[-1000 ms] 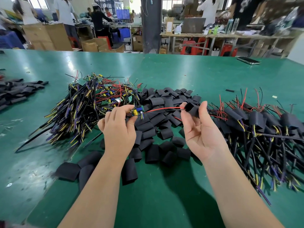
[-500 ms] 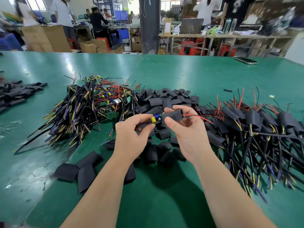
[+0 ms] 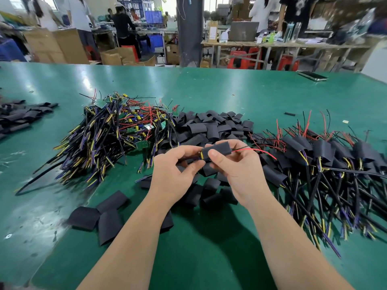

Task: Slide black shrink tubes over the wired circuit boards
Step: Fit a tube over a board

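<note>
Above the table's middle, my right hand pinches a black shrink tube that covers nearly all of a wired circuit board. A yellow part shows at the tube's left end, and a red wire sticks out of its right end. My left hand grips the board's wire bundle at the tube's left end. A heap of bare wired boards lies to the left. Loose black tubes are piled behind my hands. Sleeved boards lie in a heap on the right.
The green table stretches far back. Three flat tubes lie near my left forearm. More black tubes sit at the left edge. A phone lies at the far right. People, cardboard boxes and benches stand beyond the table.
My hands came together from apart. The tube went from the red wire's tip onto the board and now covers nearly all of it.
</note>
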Demonstrator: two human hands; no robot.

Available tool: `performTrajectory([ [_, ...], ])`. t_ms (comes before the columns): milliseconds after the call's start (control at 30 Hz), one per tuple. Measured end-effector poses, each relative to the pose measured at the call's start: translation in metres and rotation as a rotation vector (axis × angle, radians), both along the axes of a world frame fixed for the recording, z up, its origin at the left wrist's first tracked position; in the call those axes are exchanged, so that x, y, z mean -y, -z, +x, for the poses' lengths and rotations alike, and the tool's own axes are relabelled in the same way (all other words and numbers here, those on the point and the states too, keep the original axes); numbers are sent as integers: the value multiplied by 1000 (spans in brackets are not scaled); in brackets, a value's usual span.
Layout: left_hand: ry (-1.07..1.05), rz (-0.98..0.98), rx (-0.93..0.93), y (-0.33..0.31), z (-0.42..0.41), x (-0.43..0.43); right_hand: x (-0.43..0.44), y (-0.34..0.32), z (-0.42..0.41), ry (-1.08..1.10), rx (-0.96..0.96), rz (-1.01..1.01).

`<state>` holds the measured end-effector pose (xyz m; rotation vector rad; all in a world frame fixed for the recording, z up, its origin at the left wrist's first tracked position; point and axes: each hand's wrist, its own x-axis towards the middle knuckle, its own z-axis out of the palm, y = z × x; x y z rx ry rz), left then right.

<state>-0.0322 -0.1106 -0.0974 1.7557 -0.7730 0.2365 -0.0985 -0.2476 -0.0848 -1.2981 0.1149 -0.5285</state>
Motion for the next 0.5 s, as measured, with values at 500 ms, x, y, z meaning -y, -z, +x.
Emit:
performTrajectory([
  [500,-35,-148,-120,-3,2,3,-6,-1,1,-9,-63,330],
])
